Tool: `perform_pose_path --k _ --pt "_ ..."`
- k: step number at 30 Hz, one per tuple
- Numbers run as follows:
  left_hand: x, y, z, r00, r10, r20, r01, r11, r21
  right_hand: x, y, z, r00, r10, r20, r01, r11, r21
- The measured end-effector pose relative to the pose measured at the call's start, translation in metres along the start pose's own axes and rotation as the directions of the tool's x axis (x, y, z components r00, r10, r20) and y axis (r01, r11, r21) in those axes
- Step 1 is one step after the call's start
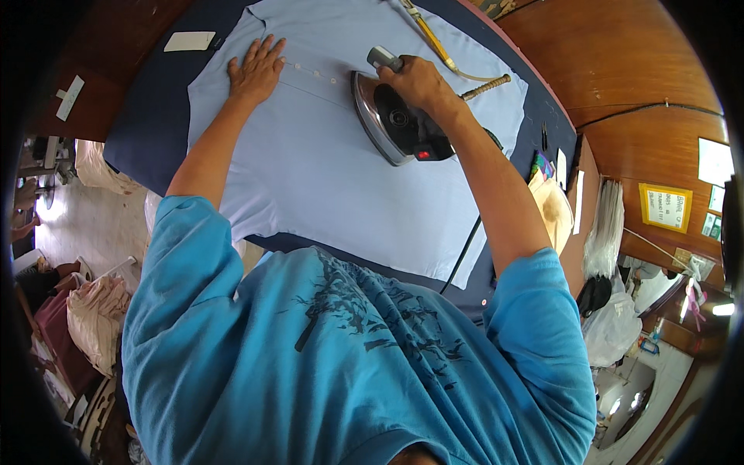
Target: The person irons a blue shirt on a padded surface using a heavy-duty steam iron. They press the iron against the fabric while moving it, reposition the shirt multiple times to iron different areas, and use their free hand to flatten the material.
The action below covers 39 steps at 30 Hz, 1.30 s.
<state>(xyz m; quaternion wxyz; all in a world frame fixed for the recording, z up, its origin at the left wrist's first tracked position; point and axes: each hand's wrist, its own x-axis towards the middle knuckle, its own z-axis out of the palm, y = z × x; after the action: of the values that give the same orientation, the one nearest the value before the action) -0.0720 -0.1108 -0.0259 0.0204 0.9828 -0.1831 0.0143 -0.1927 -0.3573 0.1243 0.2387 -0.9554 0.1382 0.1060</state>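
A light blue shirt [341, 194] lies spread over a dark blue ironing surface [147, 124], its short button row [314, 74] running near the top middle. My left hand [258, 71] rests flat on the shirt, fingers spread, just left of the buttons. In my right hand [422, 84] is the handle of a clothes iron [399, 120], its metal side facing left and a small red light lit at its rear. The iron stands on the shirt, right of the buttons. A dark cord [463, 256] runs down over the cloth towards my body.
A yellow tape measure [430, 35] and a wrapped brown rod [487, 87] lie at the far right of the shirt. A white card [189, 41] sits at the far left. Beige cloth [552, 209] and small snips [544, 136] are by the right edge, near a wooden wall [620, 46].
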Motion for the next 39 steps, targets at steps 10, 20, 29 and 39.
perform_pose_path --k 10,20,29,39 --pt "0.002 -0.007 -0.001 1.000 -0.018 0.007 0.018 1.000 0.016 -0.005 0.000 -0.002 0.999 -0.005 0.037 0.006 1.000 -0.025" --pt "0.005 -0.006 0.001 1.000 -0.013 0.004 0.013 1.000 0.016 -0.010 -0.005 -0.001 0.998 -0.056 0.037 0.057 0.998 -0.020" --pt "0.000 -0.005 0.000 1.000 -0.012 0.016 0.012 1.000 -0.005 0.020 -0.010 0.002 0.999 0.016 -0.044 -0.017 0.999 -0.027" --pt "0.002 -0.006 -0.003 0.999 -0.012 0.033 0.013 1.000 -0.016 -0.058 0.033 -0.019 0.939 -0.169 0.299 0.190 0.981 -0.044"
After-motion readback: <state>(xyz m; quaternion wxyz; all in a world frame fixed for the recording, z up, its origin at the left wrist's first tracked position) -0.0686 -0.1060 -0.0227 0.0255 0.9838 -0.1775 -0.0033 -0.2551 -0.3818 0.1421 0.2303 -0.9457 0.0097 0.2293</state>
